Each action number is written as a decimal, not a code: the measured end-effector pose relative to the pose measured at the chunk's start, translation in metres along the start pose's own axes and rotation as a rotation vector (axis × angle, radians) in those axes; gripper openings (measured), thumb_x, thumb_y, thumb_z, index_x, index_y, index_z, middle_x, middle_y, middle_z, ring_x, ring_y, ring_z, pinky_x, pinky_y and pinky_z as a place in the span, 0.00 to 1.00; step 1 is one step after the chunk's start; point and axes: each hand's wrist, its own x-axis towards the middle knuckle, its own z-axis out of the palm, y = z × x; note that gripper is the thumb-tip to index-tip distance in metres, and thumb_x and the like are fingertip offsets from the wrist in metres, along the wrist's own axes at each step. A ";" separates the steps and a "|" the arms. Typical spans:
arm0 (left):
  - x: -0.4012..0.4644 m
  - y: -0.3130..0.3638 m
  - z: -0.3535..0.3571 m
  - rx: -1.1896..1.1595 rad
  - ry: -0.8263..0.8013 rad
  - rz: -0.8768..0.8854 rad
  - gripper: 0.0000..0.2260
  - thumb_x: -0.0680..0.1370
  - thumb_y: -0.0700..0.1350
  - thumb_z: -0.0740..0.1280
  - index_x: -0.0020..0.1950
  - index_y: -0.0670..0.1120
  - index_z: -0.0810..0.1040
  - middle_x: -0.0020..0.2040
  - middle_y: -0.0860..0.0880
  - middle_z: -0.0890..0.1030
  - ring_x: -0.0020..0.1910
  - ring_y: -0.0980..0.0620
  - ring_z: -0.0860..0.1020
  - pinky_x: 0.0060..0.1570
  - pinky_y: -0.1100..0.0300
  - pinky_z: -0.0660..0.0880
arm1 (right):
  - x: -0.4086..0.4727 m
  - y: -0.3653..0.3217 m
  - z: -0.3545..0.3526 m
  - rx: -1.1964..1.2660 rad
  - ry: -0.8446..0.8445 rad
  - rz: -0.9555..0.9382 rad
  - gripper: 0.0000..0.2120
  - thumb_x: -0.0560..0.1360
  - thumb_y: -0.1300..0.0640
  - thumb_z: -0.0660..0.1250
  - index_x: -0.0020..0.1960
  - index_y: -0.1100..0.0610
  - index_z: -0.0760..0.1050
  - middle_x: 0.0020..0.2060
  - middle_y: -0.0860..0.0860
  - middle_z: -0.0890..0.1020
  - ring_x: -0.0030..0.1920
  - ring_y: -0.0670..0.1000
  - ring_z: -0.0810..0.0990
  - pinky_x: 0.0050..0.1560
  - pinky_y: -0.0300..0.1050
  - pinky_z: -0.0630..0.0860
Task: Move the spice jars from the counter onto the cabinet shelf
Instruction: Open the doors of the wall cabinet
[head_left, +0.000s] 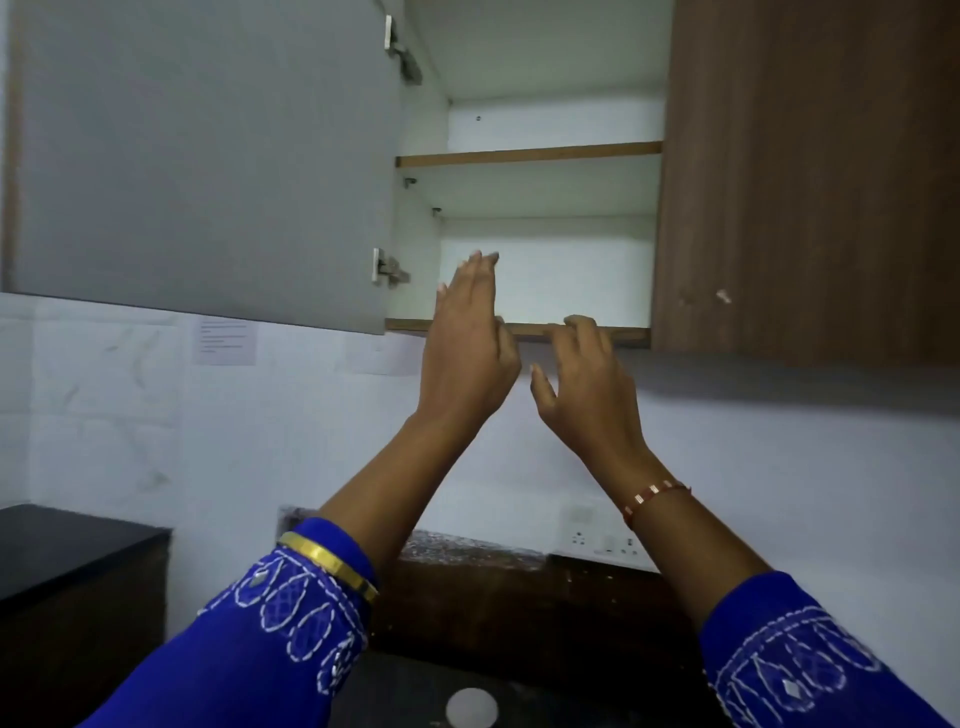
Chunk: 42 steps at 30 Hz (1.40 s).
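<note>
Your left hand (465, 338) and right hand (587, 384), fingers relaxed and holding nothing, reach toward the cabinet shelf (571, 328) at 12 o'clock.

I wear bright blue sleeves (270, 639) stitched with white looping embroidery and small diamond shapes near the cuffs. A plain gold bangle (332, 564) circles my left forearm. A thin red and white thread bracelet (655, 493) sits on my right wrist.
</note>
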 end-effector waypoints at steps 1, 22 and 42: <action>-0.001 0.005 0.015 -0.019 -0.043 0.013 0.26 0.75 0.32 0.55 0.74 0.40 0.59 0.75 0.43 0.62 0.76 0.48 0.57 0.76 0.52 0.51 | -0.002 0.015 -0.002 -0.034 -0.012 0.014 0.14 0.66 0.59 0.71 0.50 0.63 0.76 0.48 0.59 0.80 0.46 0.59 0.80 0.36 0.46 0.79; 0.059 0.014 0.239 -0.609 -0.304 -0.073 0.24 0.78 0.35 0.57 0.74 0.42 0.59 0.75 0.46 0.62 0.74 0.50 0.61 0.70 0.64 0.58 | 0.058 0.203 0.079 -0.644 -0.338 0.272 0.46 0.72 0.51 0.69 0.76 0.62 0.43 0.75 0.66 0.49 0.75 0.67 0.50 0.72 0.65 0.56; 0.123 0.055 0.255 -1.098 -0.285 -0.375 0.09 0.78 0.44 0.62 0.54 0.43 0.77 0.51 0.44 0.81 0.52 0.46 0.80 0.56 0.52 0.77 | 0.041 0.228 0.068 -0.722 -0.006 0.112 0.46 0.62 0.56 0.78 0.71 0.64 0.57 0.66 0.68 0.71 0.64 0.68 0.73 0.55 0.65 0.75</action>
